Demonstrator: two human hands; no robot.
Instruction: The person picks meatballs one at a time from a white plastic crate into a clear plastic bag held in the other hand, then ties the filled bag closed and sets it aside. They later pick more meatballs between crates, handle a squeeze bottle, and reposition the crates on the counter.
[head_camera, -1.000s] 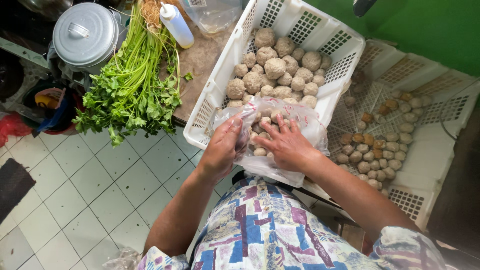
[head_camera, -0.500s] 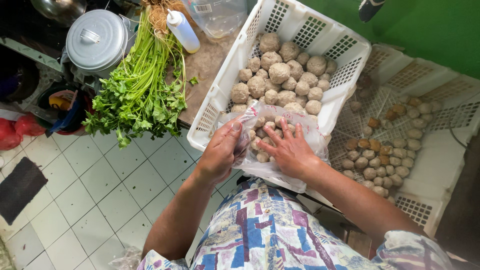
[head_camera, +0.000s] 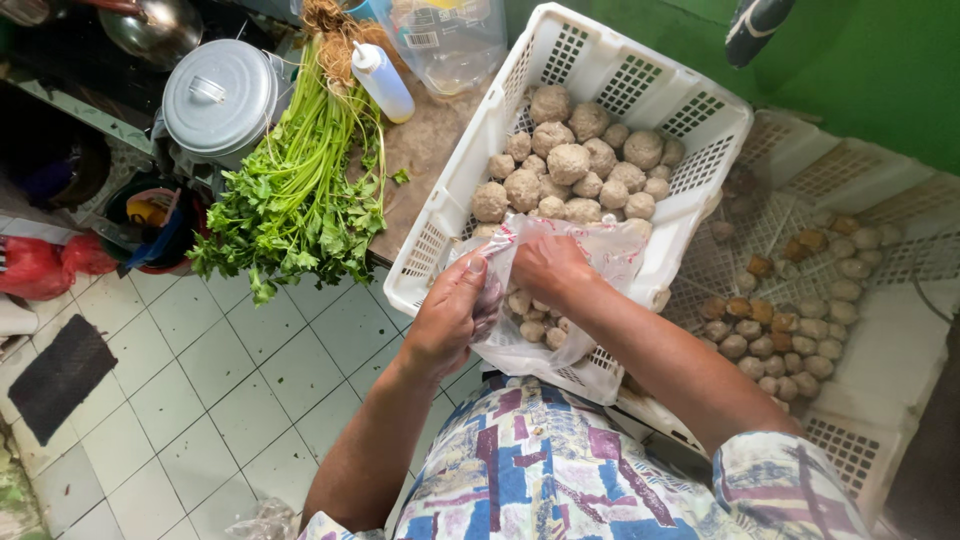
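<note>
My left hand (head_camera: 449, 313) grips the left edge of a clear plastic bag (head_camera: 560, 345) partly filled with small pale meatballs. My right hand (head_camera: 548, 268) reaches into the bag's mouth, fingers curled inside it. The bag rests against the near rim of a white slotted plastic basket (head_camera: 640, 75) that holds several larger grey-brown meatballs (head_camera: 575, 165).
A second white basket (head_camera: 900, 330) at the right holds several small brownish balls. A bunch of leafy green celery (head_camera: 295, 185), a white squeeze bottle (head_camera: 380, 80), a clear plastic container (head_camera: 450, 40) and a lidded metal pot (head_camera: 220, 95) sit at the left. White tiled floor lies below.
My right hand has moved from on top of the bag into its mouth. My left hand has shifted its grip on the bag's edge. The view has come closer.
</note>
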